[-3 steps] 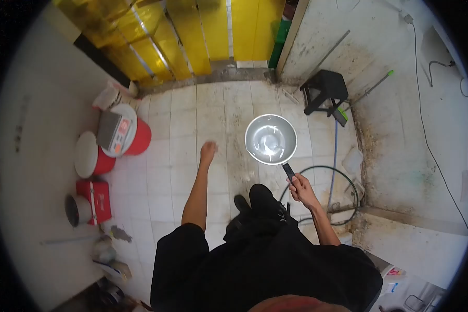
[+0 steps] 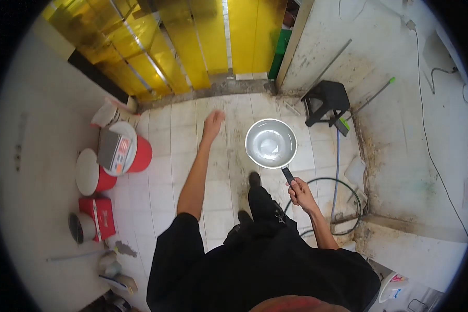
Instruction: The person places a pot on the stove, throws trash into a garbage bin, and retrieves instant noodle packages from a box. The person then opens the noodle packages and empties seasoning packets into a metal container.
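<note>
My right hand [image 2: 302,194] is wrapped round the black handle of a silver saucepan [image 2: 271,144], which it holds out in front of me over the floor. The pan's mouth faces up; bright reflections show inside, and I cannot tell whether clear liquid lies in it. Farther forward, to the left of the pan, my left hand [image 2: 213,125] hangs in the air with nothing in it. Its fingers are slightly blurred and loosely apart, touching nothing.
Yellow plastic strips [image 2: 208,47] hang across the doorway ahead. Along the left wall stand red buckets [image 2: 140,153], a scale [image 2: 114,151] and a red box [image 2: 103,218]. On the right are a black stool [image 2: 325,99], a broom [image 2: 369,99] and a coiled hose [image 2: 356,195].
My left hand has swung forward and its fingers have loosened. My feet have shifted in a step, while the right hand still holds the saucepan in nearly the same place.
</note>
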`<state>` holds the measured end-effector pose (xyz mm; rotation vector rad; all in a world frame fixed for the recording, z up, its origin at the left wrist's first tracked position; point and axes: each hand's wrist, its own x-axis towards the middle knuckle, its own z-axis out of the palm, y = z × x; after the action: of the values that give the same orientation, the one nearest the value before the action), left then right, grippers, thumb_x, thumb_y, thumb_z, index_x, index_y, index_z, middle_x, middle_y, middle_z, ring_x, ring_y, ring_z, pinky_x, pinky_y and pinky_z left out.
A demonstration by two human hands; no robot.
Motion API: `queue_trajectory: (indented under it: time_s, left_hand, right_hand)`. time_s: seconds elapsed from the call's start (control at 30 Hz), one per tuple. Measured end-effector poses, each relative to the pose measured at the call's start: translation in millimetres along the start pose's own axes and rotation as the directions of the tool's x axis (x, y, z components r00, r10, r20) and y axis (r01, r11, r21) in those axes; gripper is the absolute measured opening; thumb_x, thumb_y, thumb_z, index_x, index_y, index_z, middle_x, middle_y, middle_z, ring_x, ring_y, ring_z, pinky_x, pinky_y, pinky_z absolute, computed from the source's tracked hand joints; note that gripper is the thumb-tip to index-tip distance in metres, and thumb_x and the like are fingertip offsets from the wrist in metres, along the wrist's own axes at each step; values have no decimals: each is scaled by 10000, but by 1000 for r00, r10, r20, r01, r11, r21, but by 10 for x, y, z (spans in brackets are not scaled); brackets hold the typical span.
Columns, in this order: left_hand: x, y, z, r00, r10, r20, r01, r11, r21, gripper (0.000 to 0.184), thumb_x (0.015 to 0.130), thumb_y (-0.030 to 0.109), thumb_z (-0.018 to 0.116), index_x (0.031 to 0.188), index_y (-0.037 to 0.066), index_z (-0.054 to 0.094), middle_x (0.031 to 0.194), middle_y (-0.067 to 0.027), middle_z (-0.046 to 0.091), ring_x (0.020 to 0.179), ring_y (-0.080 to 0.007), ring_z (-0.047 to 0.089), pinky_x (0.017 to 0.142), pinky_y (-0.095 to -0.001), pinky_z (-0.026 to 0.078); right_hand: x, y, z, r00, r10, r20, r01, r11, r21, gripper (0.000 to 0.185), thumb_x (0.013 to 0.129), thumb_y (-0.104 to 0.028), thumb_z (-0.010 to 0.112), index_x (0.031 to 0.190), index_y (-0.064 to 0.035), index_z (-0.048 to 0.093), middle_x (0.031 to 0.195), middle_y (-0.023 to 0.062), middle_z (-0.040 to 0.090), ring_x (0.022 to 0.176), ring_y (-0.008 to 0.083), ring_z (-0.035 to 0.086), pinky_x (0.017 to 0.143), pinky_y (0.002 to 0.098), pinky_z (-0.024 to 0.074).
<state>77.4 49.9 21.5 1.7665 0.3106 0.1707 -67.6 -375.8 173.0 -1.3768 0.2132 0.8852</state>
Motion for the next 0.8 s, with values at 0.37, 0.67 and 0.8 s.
queue_trajectory:
  time_s: [0.37,0.67,0.8]
  left_hand:
    - [5776,2652,-659,710,678,190,-538,350,767,383,961,304,593,1312,152,612,1447,-113,519,1416,-361,367,1124,-539,309]
    - [8635,2300,-1757,738,543,401,-409,-114,906,773,840,415,695,1524,232,385,1614,-69,302,1508,-287,214,1220,-547,122]
    - [9983,2352,-2337,796,600,76,-216,165,962,815,757,407,783,1473,219,444,1603,-45,318,1496,-254,243,1226,-522,135]
  right_hand:
    - [3686,-2980,331,981,-161,105,171,981,-91,257,1083,-287,428,1022,-65,540,629,-51,436,434,30,356,382,210,265]
    - [6339,-4916,921,974,-157,166,176,979,-102,272,1082,-301,427,1062,-59,550,615,-54,402,406,28,321,365,210,241]
    - [7216,-5823,1253,987,-105,122,115,990,-78,254,1077,-284,431,1042,-55,537,643,-48,425,463,45,365,409,216,280]
